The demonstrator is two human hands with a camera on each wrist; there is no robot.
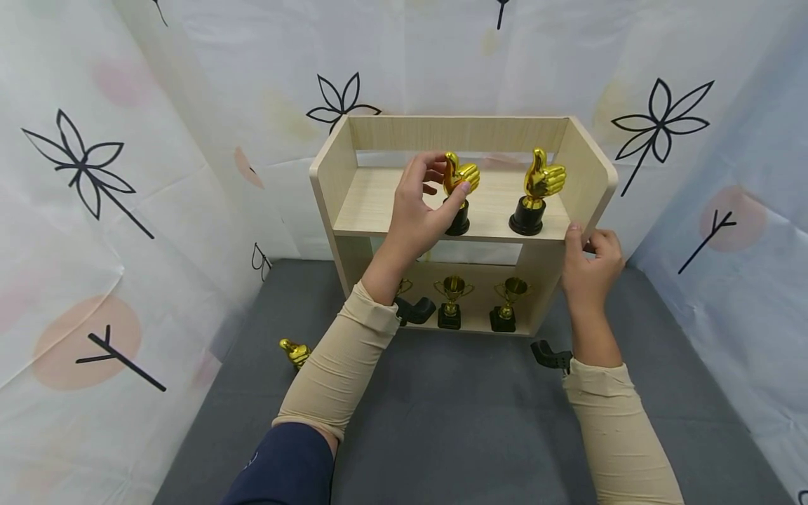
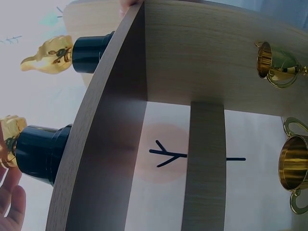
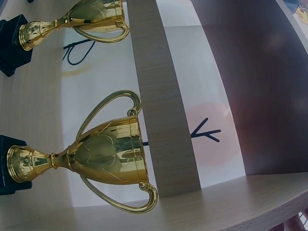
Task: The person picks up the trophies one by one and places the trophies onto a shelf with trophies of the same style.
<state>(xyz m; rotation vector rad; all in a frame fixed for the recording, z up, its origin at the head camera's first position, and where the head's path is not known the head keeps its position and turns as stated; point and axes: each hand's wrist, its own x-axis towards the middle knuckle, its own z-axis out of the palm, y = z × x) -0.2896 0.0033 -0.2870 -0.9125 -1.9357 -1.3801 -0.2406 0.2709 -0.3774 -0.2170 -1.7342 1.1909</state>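
Observation:
On the upper board of the wooden shelf stand two gold thumbs-up trophies with black round bases. My left hand holds the left thumbs-up trophy by its gold part, thumb in front and fingers behind. In the left wrist view its black base appears at the board's front edge. The right thumbs-up trophy stands untouched near the side panel. My right hand grips the front edge of the shelf's right side, below the upper board.
Gold cup trophies stand on the lower board, including a middle cup and a right cup; another is partly behind my left forearm. One more thumbs-up trophy is on the grey table, partly covered by the left sleeve.

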